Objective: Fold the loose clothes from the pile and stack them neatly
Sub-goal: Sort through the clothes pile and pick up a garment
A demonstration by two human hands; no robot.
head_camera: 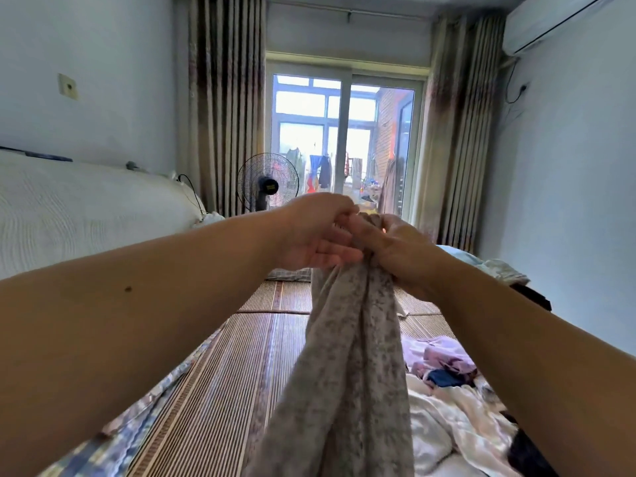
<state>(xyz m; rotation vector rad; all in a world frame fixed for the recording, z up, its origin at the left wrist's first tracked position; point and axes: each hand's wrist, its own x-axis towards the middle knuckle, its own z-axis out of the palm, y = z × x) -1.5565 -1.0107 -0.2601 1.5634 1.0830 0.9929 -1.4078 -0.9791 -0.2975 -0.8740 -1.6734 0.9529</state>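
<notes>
Ahead, held garment [347, 356], fan [267, 182] beyond, pile [444, 366] right

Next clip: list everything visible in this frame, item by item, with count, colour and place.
grey garment: one, mottled grey, hanging from both hands above the mat
clothes pile: one heap, white, purple, navy, lower right on the bed
bamboo mat: one, brown striped, on the bed
fan: one, black, before the left curtain
curtains: two, brown-beige, flanking the glass door
glass door: one, white frame, far wall
air conditioner: one, white, upper right wall
left hand: pinches garment top
right hand: grips garment top
</notes>
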